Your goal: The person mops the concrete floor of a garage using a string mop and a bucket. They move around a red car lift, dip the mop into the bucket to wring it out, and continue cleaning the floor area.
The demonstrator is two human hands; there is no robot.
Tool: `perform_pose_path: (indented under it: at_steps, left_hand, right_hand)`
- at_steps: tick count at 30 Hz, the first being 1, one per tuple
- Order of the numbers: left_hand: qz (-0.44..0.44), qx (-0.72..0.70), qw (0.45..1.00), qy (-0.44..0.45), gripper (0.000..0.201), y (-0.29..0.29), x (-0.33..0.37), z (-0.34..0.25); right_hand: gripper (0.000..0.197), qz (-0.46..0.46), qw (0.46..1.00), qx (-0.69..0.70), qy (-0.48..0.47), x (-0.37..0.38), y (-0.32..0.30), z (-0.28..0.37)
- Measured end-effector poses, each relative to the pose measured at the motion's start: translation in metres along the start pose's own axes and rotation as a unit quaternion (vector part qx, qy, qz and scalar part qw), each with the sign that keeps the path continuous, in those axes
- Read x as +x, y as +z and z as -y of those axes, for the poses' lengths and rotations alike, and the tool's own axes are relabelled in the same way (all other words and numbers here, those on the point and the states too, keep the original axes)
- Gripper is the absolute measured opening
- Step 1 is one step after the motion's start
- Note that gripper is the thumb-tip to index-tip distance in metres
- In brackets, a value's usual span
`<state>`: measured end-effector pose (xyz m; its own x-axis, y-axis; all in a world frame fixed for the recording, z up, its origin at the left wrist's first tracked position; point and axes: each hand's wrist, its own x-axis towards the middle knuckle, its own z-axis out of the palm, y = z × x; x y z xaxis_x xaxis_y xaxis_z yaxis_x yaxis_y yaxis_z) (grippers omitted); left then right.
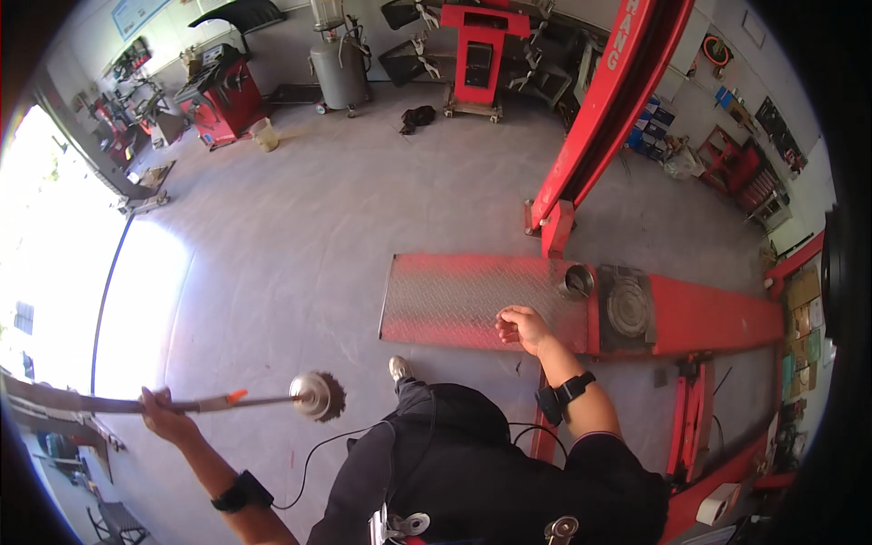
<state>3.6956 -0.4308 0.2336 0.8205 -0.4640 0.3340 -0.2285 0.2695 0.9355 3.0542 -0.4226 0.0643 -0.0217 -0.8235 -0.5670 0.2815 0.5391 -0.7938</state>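
My left hand (167, 415) is closed around the pole of a round-headed mop (312, 397), out to my left. The pole lies almost level across the view and has an orange piece near the head. The mop's head is a pale disc with a dark ragged fringe, above the grey floor. In front of me, my right hand (522, 329) is raised with its fingers loosely curled in, and nothing shows in them. Behind it in the view is a low red platform (436, 300) with a patterned metal top.
A dark round bowl (576, 282) and a round turntable plate (629, 306) sit on the platform. A red lift post (599, 118) rises behind it. Farther back stand a red wheeled machine (474, 59), a grey tank (340, 73) and a pale bucket (264, 134).
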Motion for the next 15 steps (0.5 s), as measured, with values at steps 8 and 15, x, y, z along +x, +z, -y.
perform_pose_path:
  at_steps: [8,15]
  left_hand:
    - [-0.006,0.176,0.983,-0.057,0.028,-0.009,0.131,0.198]
    - [-0.003,0.224,0.965,-0.137,0.027,0.070,0.226,0.327]
  right_hand:
    - [0.016,0.032,0.996,-0.079,0.018,0.188,0.111,0.066]
    - [0.014,-0.029,0.984,-0.172,0.037,0.318,0.148,0.125]
